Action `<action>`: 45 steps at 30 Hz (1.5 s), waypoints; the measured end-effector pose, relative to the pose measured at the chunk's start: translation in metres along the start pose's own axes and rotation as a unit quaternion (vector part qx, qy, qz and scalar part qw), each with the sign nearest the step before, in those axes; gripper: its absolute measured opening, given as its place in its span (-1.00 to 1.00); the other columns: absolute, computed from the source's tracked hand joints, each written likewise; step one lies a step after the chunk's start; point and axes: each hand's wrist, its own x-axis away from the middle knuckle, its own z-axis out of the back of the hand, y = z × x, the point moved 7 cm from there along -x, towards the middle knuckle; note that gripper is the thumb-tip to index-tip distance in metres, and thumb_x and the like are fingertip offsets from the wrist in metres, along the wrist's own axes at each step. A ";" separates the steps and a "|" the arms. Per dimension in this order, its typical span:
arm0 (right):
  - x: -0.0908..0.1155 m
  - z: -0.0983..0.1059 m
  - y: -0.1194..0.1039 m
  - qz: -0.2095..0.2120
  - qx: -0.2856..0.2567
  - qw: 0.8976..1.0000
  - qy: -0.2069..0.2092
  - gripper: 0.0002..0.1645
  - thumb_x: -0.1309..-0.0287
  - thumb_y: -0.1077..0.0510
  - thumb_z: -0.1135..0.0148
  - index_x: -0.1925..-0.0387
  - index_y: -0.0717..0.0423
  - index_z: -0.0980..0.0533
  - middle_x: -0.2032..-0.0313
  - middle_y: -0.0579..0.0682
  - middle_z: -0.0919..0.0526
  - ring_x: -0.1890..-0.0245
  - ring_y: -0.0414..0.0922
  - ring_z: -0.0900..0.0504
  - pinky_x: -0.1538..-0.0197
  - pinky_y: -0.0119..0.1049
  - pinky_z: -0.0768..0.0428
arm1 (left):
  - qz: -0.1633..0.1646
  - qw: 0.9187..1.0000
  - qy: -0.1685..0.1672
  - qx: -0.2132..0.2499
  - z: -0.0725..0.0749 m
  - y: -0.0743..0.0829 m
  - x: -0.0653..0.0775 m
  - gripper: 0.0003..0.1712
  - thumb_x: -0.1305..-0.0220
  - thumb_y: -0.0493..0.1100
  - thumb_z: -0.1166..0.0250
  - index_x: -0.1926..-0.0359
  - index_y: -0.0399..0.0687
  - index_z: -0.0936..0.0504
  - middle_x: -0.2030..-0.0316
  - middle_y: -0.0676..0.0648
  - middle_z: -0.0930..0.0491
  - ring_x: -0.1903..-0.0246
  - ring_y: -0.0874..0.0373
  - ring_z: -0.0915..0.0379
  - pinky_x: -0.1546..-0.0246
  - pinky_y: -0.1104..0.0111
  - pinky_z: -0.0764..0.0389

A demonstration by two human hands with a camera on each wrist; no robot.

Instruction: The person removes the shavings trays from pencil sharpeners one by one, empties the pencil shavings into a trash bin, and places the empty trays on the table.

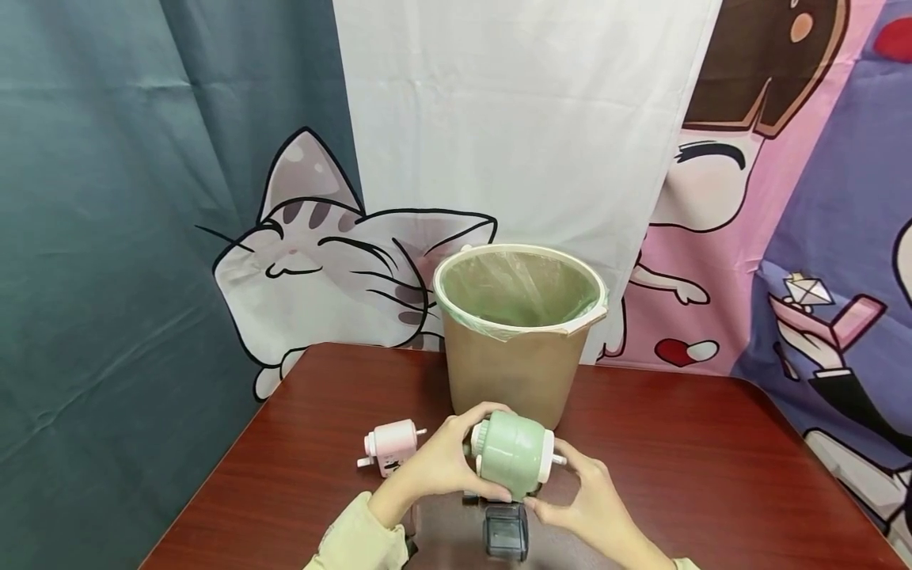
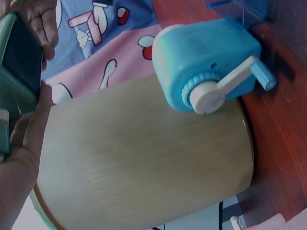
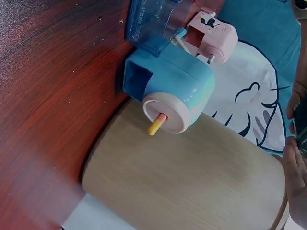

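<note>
In the head view both hands hold a pale green crank pencil sharpener (image 1: pixel 511 455) above the table. My left hand (image 1: pixel 445 463) grips its left side, thumb below and fingers on top. My right hand (image 1: pixel 591 499) holds the other end between thumb and fingers, near a small white piece that sticks out. Below lies a see-through drawer (image 1: pixel 506 532), dark here and blue in the right wrist view (image 3: pixel 156 24). A blue crank sharpener (image 2: pixel 206 62) stands by it, with a yellow-tipped stick (image 3: pixel 157 124) in its front; the green sharpener mostly hides it from the head camera.
A pink sharpener (image 1: pixel 395 445) stands to the left on the red-brown table (image 1: pixel 677 451). Behind the hands rises a tan bin (image 1: pixel 509 372) with a see-through liner. A printed cartoon cloth (image 1: pixel 527 119) hangs at the back.
</note>
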 end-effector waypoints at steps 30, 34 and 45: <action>0.003 0.014 -0.009 0.048 0.008 0.999 0.010 -0.20 0.36 0.08 -0.61 -0.04 0.17 -0.51 0.06 -0.20 -0.65 0.11 -0.44 -0.56 0.24 -0.55 -0.55 | -0.038 0.997 0.052 0.049 -0.003 0.014 0.011 -0.05 0.39 -0.36 -0.61 -0.13 -0.03 -0.38 0.09 -0.13 -0.60 0.15 0.30 -0.51 0.21 0.37 -0.63; 0.004 0.014 -0.008 0.061 -0.011 0.998 0.027 -0.23 0.29 0.06 -0.58 -0.03 0.23 -0.51 0.10 -0.13 -0.67 0.07 -0.46 -0.55 0.15 -0.62 -0.53 | -0.043 0.996 0.074 0.021 -0.002 0.015 0.011 -0.07 0.34 -0.27 -0.62 -0.14 -0.01 -0.38 0.10 -0.10 -0.62 0.18 0.29 -0.52 0.22 0.38 -0.62; -0.001 0.011 -0.008 0.008 -0.037 0.999 -0.001 -0.16 0.52 0.35 -0.59 -0.01 0.22 -0.49 0.10 -0.18 -0.64 0.08 -0.46 -0.56 0.10 -0.63 -0.53 | -0.028 0.995 0.092 0.005 -0.004 0.013 0.012 -0.08 0.34 -0.23 -0.62 -0.15 0.04 -0.39 0.11 -0.05 -0.63 0.18 0.29 -0.54 0.17 0.39 -0.60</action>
